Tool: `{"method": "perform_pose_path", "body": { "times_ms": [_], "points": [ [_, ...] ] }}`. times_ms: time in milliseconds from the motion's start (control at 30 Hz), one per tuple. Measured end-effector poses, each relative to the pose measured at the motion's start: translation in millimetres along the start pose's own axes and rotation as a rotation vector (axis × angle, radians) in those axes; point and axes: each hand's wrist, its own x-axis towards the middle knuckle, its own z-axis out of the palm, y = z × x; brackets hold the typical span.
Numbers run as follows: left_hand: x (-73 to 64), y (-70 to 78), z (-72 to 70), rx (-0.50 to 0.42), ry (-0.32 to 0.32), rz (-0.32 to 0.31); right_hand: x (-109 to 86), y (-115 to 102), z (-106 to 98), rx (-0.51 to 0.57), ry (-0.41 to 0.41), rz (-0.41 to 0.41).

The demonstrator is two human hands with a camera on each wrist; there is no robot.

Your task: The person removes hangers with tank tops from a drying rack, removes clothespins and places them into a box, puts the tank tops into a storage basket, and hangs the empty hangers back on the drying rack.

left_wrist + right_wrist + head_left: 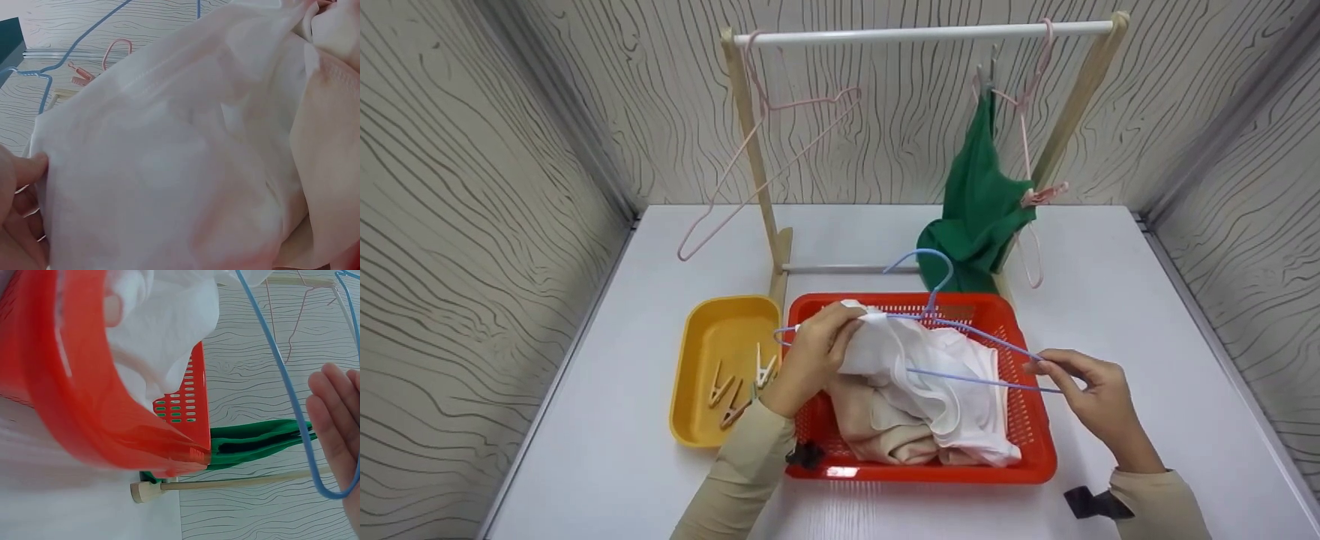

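A blue wire hanger [950, 271] is held over the red basket [1039, 465], its hook pointing up. My left hand [814, 352] pinches the edge of a white garment [877, 352] near the hanger's left end, with the cloth draped over part of the wire. In the left wrist view the thumb and fingers grip the border of the white cloth [140, 169]. My right hand [1099, 397] holds the hanger's right end between thumb and fingers. More white cloth lies in the basket, with beige cloth [859, 416] under it.
A yellow tray [686, 375] with several clothespins [720, 390] stands left of the basket. Behind is a wooden rack with a white rod [922, 34]. A pink hanger [720, 191] hangs at its left; green cloth [979, 187] hangs at its right, with a pink clip [1046, 195].
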Motion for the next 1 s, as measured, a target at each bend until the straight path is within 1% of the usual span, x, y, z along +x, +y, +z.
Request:
{"method": "perform_pose_path", "body": {
  "times_ms": [167,333,500,767,867,1000],
  "points": [
    [-2.1,-2.7,-2.0,-0.004,0.013,-0.031,-0.7,3.1,-2.2,0.015,0.01,-0.022],
    [-4.7,-3.8,-6.3,0.026,0.014,-0.074,-0.7,5.2,-6.2,0.006,0.023,-0.029],
    [-6.5,-7.0,-7.5,0.03,0.03,-0.073,-0.7,5.8,-10.3,0.012,0.03,-0.036],
    [-8.0,-10.5,-7.5,0.031,0.053,-0.044,-3.8,0.7,-17.9,-0.023,0.031,0.003],
    [-8.2,-11.5,-8.2,0.026,0.045,-0.055,-3.9,-0.1,-20.1,-0.019,0.033,0.005],
    [-9.2,-13.0,-9.3,0.02,0.034,-0.089,-3.2,-0.9,-23.2,-0.019,0.036,-0.001]
  ]
}}
